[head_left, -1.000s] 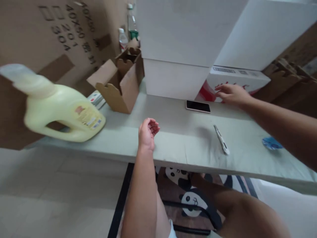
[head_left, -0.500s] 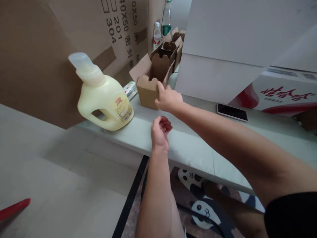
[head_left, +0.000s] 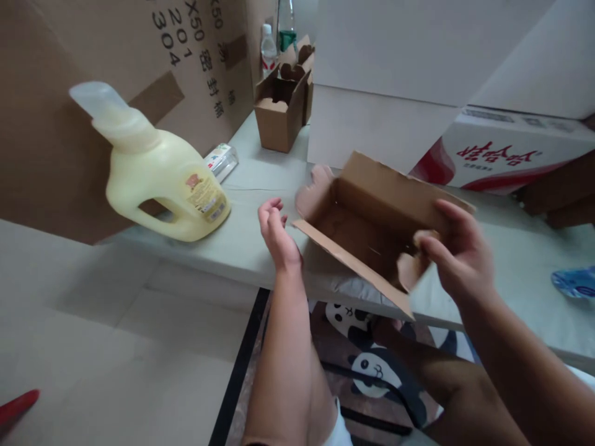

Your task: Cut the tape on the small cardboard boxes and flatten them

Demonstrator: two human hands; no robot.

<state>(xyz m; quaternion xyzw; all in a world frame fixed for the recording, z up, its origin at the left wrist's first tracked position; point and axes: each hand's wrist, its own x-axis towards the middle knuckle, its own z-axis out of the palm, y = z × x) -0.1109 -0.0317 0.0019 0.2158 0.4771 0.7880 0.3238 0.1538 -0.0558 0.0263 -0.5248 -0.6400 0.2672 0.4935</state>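
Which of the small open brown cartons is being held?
The tilted carton nearest the viewer, gripped at one end by the right hand's fingers; the small cartons near the bottles stand farther back, untouched.

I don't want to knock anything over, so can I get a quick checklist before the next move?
1. Right hand gripping the open brown carton: ok, at its right end.
2. Left hand free: ok, holding nothing.
3. Carton flaps closed: not ok, the top is open.
4. Yellow jug clear of the carton: ok, left of it.
5. Carton's base resting on the table: cannot tell, underside hidden.
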